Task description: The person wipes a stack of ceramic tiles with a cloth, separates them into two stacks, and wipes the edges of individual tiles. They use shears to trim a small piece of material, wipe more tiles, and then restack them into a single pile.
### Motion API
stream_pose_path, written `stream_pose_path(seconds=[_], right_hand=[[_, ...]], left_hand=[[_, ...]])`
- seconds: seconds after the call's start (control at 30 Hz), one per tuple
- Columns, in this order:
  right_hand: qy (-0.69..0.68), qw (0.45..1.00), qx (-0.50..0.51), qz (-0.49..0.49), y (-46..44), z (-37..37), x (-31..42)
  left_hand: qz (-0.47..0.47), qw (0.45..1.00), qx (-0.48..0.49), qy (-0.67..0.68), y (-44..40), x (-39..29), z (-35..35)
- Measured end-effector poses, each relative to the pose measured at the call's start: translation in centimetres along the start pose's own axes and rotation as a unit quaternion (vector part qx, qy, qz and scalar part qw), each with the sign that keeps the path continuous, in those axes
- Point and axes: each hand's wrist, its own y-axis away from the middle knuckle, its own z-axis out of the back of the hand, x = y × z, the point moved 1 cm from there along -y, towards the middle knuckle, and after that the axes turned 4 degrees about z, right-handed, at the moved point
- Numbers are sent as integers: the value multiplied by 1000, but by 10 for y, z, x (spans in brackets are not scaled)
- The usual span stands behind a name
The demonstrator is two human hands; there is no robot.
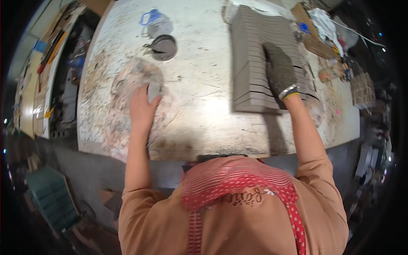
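My bare left hand (pixel 143 103) is closed round a small grey flat piece (pixel 154 91) over a stained, pinkish cloth-like patch (pixel 123 91) on the left of the worktable. On the right, my right hand (pixel 280 70), in a dark grey glove, lies on top of a long stack of grey slabs (pixel 248 55); its fingers point away from me and whether it grips a slab is hidden. Beyond my left hand stands a round dark dish (pixel 165 47), with a clear jug (pixel 159 26) with a blue handle behind it.
The white worktable (pixel 199 55) is stained. A cardboard box (pixel 316 42) with white plastic, a bottle (pixel 333 72) and a block of stacked pieces (pixel 362 90) stand at the right edge. A shelf with tools is at the left; a green crate (pixel 53 197) sits below.
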Motion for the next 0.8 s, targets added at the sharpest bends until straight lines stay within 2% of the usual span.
stream_pose_path(seconds=[0.1,0.17,0.2,0.23,0.3,0.37,0.43,0.47,0.5,0.57,0.6,0.63,0.7,0.73,0.77,0.8], right_hand=[[-2,999,24,-30,0,-1,0],[19,999,30,-39,0,-1,0],[15,999,24,-31,1,-2,-1],[11,999,20,-22,2,-2,-1],[16,999,31,-34,1,0,2],[6,998,42,-43,0,1,2],[14,995,72,-70,-2,3,5],[11,995,68,-69,-2,2,5],[6,996,64,-69,0,1,4],[6,996,58,-72,-2,3,5],[1,996,58,-73,-4,6,8],[-5,996,60,-73,-2,7,9],[0,996,63,-70,0,2,5],[7,996,58,-62,-2,0,3],[6,997,59,-59,-3,-1,3],[10,996,63,-64,-2,-1,3]], left_hand=[[-53,998,10,-13,-4,4,-9],[0,998,4,61,-13,-11,11],[5,991,15,133,-16,-30,18],[5,990,22,138,-16,-53,18],[-50,909,132,391,-22,-102,7],[-173,889,160,393,-28,-137,-19],[-256,876,196,359,-32,-162,-30],[-288,866,248,326,-31,-167,-35],[-287,864,251,328,-32,-160,-42],[-226,898,283,249,-43,-140,-49],[-178,899,300,264,-44,-137,-44],[-180,897,305,263,-45,-142,-41],[-159,866,287,378,-40,-168,-25],[-216,862,295,350,-38,-176,-26],[-215,863,293,351,-41,-175,-25],[-232,889,280,279,-43,-171,-24]])
